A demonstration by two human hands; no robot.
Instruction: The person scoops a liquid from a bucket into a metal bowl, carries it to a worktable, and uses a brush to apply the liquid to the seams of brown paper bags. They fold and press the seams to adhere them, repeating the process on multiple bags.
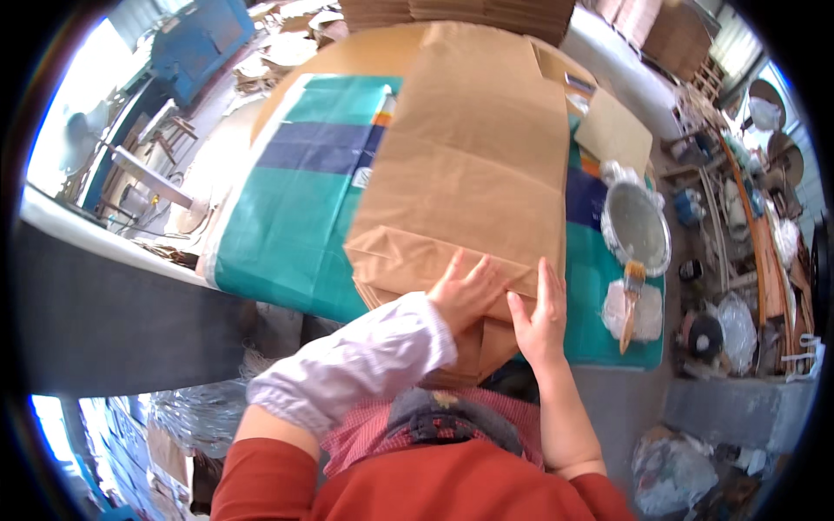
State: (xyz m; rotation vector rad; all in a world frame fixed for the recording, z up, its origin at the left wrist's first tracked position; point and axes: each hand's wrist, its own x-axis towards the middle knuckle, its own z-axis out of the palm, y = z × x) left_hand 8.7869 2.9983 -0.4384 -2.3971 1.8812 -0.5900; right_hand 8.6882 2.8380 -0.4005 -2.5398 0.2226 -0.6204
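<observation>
A large brown paper bag (473, 139) lies flat in front of me on a stack of similar bags, its folded bottom end toward me. My left hand (469, 293) rests flat on that folded end, fingers stretched out. Just to its right, my right hand (540, 319) lies along the fold near the bag's right edge, its fingers straight and the thumb apart. Both palms press on the paper and grip nothing. Below my hands, more brown paper (480, 347) hangs over the table's near edge.
A green and blue printed sheet (295, 200) covers the table under the bags. At the right stand a bowl of greyish stuff (638, 221) and a brush (632, 304) on a pale pad (614, 308). Stacked brown paper (460, 10) rises at the far side. A cluttered shelf (730, 226) stands further right.
</observation>
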